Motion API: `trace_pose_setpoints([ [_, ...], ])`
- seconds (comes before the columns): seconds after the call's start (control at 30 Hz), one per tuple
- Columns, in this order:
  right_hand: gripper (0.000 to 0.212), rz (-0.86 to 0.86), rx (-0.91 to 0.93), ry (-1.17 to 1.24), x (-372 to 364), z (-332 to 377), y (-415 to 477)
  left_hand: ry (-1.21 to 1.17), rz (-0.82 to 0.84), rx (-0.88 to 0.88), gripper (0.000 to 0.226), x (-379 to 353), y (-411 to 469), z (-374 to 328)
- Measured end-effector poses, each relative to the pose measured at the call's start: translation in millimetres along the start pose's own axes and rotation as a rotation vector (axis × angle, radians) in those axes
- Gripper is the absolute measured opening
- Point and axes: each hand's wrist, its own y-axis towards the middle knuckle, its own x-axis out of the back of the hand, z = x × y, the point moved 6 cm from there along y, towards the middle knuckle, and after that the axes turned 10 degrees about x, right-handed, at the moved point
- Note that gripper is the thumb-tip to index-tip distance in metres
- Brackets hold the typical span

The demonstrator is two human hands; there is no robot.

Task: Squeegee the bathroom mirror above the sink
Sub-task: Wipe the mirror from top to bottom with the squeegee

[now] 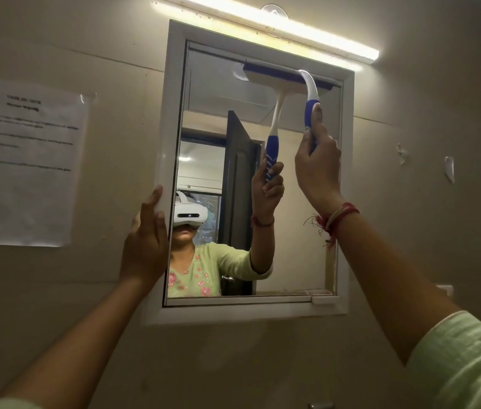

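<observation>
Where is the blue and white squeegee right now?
In the head view, the blue and white squeegee sits at the top right of the white-framed mirror, its blade against the glass just under the lit tube light, gripped by the right hand.

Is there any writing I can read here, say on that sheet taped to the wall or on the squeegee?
Paper sheet on the wall left of the mirror: printed heading and lines of text, all too blurred to read.
Squeegee: no lettering visible.
Nothing else carries text.
</observation>
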Motion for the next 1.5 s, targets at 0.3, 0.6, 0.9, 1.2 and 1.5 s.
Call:
trace_pose_setpoints([
  [0.3,0.047,0.037,0.019,-0.053,4.3,0.2,-0.8,0.010,-0.005,-0.005,0.042,0.5,1.1,-3.2],
  [0.6,0.050,0.065,0.031,-0.077,9.9,-0.9,-19.2,-0.015,-0.019,-0.017,0.041,-0.8,2.1,-2.9],
  [0.9,0.050,0.080,0.038,-0.064,12.6,-0.6,-42.2,-0.032,-0.013,-0.047,0.041,-0.6,1.9,-3.6],
  [1.2,0.052,0.123,0.032,-0.077,20.4,-1.3,-74.9,-0.026,-0.003,-0.048,0.040,-1.6,3.4,-1.3],
  [1.5,0.057,0.157,0.026,-0.102,26.4,-6.9,-117.0,-0.026,-0.005,-0.030,0.040,-1.6,2.4,-0.8],
])
